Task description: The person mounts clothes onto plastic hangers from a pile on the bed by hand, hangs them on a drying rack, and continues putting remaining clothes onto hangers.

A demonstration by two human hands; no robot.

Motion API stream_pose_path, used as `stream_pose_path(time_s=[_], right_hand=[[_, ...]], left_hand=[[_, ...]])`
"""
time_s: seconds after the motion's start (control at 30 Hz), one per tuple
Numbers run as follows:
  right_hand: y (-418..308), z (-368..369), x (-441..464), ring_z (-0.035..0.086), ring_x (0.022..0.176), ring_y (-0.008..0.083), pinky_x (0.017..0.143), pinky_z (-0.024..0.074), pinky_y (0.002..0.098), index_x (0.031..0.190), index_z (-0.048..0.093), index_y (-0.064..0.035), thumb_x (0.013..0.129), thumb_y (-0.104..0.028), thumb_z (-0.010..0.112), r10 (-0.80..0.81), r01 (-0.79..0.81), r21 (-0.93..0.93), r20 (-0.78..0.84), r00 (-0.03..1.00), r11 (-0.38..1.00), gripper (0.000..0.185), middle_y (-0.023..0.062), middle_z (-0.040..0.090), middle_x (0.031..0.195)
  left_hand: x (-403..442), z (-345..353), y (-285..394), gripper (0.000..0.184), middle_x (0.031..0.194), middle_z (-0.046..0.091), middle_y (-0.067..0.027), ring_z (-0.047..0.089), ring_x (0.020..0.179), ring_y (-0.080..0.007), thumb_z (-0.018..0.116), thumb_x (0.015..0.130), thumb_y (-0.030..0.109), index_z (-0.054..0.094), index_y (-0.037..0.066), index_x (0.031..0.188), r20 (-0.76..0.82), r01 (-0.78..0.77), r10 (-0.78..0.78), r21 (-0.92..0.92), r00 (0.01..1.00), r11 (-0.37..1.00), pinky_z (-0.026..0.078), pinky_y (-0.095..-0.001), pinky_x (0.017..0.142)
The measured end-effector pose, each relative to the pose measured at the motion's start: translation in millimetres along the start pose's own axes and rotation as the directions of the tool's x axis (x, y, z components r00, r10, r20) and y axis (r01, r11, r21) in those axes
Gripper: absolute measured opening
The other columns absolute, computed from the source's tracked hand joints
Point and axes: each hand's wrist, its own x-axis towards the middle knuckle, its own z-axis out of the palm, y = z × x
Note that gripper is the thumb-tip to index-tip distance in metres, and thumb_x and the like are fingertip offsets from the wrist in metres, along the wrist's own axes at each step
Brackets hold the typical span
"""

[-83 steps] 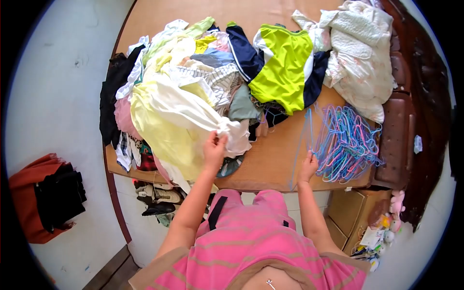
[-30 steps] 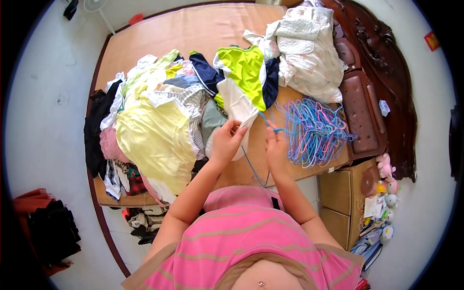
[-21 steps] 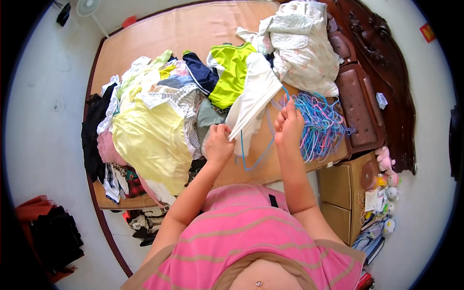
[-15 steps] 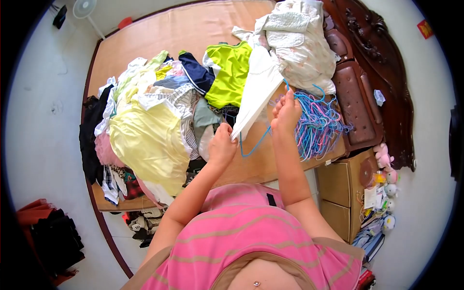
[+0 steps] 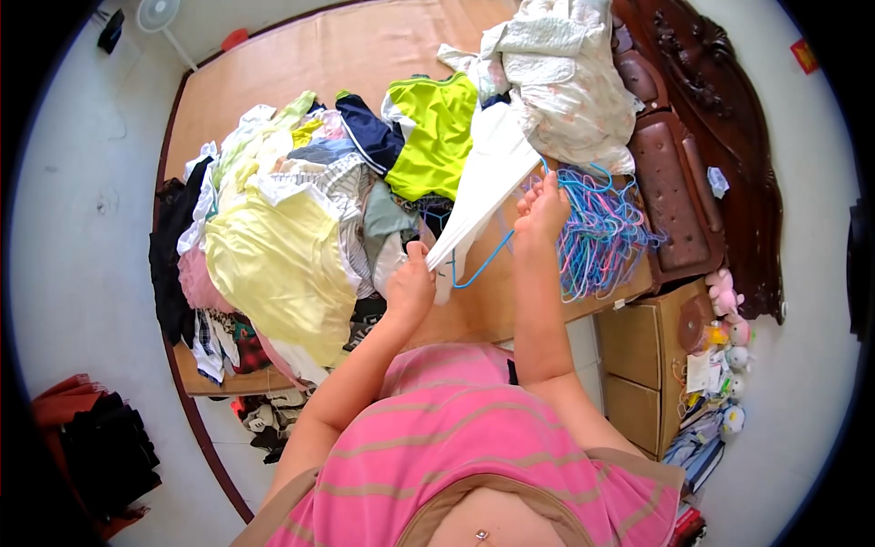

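Observation:
My left hand [image 5: 412, 287] is closed on the lower corner of a white garment [image 5: 492, 169], pulling the cloth taut toward me. A blue clothes hanger [image 5: 485, 263] is gripped in my right hand [image 5: 541, 214], its hook end showing just above the fingers. The garment's upper right edge meets the hanger beside my right fingers; part of the hanger lies behind the cloth and the hand. To the right of my right hand is a heap of blue, pink and purple hangers [image 5: 597, 242]. Left of the garment lies a lime-green shirt [image 5: 433, 137].
A large clothes pile, with a pale yellow garment [image 5: 278, 264] on top, covers the left of the bed [image 5: 365, 46]. Floral white clothing [image 5: 570, 100] is heaped by the dark carved headboard [image 5: 720, 137]. A wooden cabinet [image 5: 633, 365] stands at the right.
My left hand has moved slightly left and down, stretching the white garment. The garment's top has slid down toward me, and my right hand has shifted little with the hanger.

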Motion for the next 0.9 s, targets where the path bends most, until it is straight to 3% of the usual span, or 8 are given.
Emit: stream_pose_path(time_s=[0.37, 0.47, 0.5, 0.53, 0.6, 0.67, 0.8, 0.9], right_hand=[[1, -15, 4, 0.03, 0.042, 0.0027, 0.035, 0.0209, 0.0207, 0.082, 0.052, -0.0042, 0.096, -0.026, 0.051, -0.112, 0.117, 0.037, -0.124, 0.986, 0.992, 0.026, -0.0036, 0.036, 0.061], [11, -22, 20, 0.038, 0.045, 0.0089, 0.038, 0.0316, 0.0271, 0.085, 0.053, 0.0008, 0.096, -0.026, 0.049, -0.168, 0.17, 0.005, -0.139, 0.976, 0.985, 0.029, -0.0006, 0.044, 0.063], [18, -19, 22, 0.043, 0.049, 0.0137, 0.044, 0.0365, 0.0313, 0.086, 0.054, 0.0037, 0.097, -0.026, 0.048, -0.582, 0.546, -0.231, -0.125, 0.804, 0.805, 0.032, 0.0017, 0.05, 0.065], [26, -17, 23, 0.047, 0.052, 0.0186, 0.05, 0.0414, 0.0355, 0.087, 0.055, 0.0067, 0.097, -0.026, 0.047, -0.873, 0.786, -0.431, -0.009, 0.487, 0.443, 0.035, 0.0041, 0.055, 0.068], [29, -14, 10, 0.052, 0.061, 0.0251, 0.061, 0.0432, 0.0405, 0.093, 0.06, 0.0079, 0.097, -0.027, 0.046, -0.877, 0.811, -0.374, -0.015, 0.479, 0.45, 0.038, 0.0118, 0.062, 0.073], [22, -15, -18, 0.054, 0.061, 0.0229, 0.058, 0.0417, 0.0383, 0.095, 0.065, 0.0031, 0.097, -0.029, 0.048, -0.545, 0.552, -0.66, 0.249, 0.801, 0.509, 0.036, 0.0162, 0.062, 0.072], [28, -32, -15, 0.058, 0.059, 0.0243, 0.058, 0.0431, 0.0352, 0.102, 0.066, 0.0002, 0.091, -0.029, 0.057, -0.139, 0.702, -0.508, 0.753, 0.644, 0.499, 0.032, 0.0192, 0.06, 0.067], [18, -51, -18, 0.061, 0.06, 0.0218, 0.058, 0.0441, 0.033, 0.107, 0.066, -0.0012, 0.089, -0.025, 0.061, 0.105, 0.737, -0.555, 0.82, 0.562, 0.386, 0.03, 0.0196, 0.062, 0.07]], left_hand=[[-15, 14, 14, 0.035, 0.07, 0.061, -0.0219, 0.061, 0.066, -0.0433, 0.057, 0.081, 0.011, 0.037, 0.007, 0.109, 0.018, -0.069, 0.07, -0.056, 0.997, 0.996, 0.047, -0.05, 0.062], [-21, -2, 38, 0.042, 0.071, 0.061, -0.0231, 0.061, 0.068, -0.0448, 0.057, 0.08, 0.013, 0.034, 0.004, 0.114, 0.031, -0.088, 0.093, -0.132, 0.995, 0.987, 0.047, -0.0506, 0.063], [-24, -5, 45, 0.047, 0.072, 0.061, -0.0236, 0.061, 0.069, -0.0454, 0.058, 0.08, 0.014, 0.032, 0.002, 0.118, 0.048, -0.086, 0.096, -0.181, 0.994, 0.98, 0.047, -0.051, 0.064], [-28, 0, 51, 0.047, 0.072, 0.061, -0.0236, 0.061, 0.069, -0.0454, 0.058, 0.08, 0.014, 0.032, 0.002, 0.118, 0.052, -0.087, 0.098, -0.179, 0.994, 0.98, 0.047, -0.051, 0.064], [-31, 12, 60, 0.062, 0.067, 0.06, -0.0263, 0.061, 0.064, -0.0448, 0.059, 0.081, 0.025, 0.022, 0.003, 0.125, 0.216, -0.043, 0.066, -0.113, 0.974, 0.993, 0.048, -0.0526, 0.061], [-26, 17, 54, 0.062, 0.064, 0.06, -0.0245, 0.06, 0.06, -0.0456, 0.057, 0.083, 0.029, 0.021, 0.003, 0.126, 0.189, -0.088, 0.121, -0.172, 0.975, 0.981, 0.047, -0.0543, 0.06], [-7, -6, 40, 0.063, 0.083, 0.059, -0.0147, 0.06, 0.065, -0.0365, 0.065, 0.082, 0.021, 0.027, 0.008, 0.131, 0.097, -0.065, 0.111, -0.389, 0.989, 0.919, 0.046, -0.0454, 0.061], [14, -26, 20, 0.074, 0.117, 0.048, -0.0157, 0.061, 0.082, -0.0302, 0.075, 0.072, 0.013, 0.035, 0.013, 0.134, -0.338, -0.278, 0.23, -0.101, 0.913, 0.955, 0.049, -0.041, 0.07]])
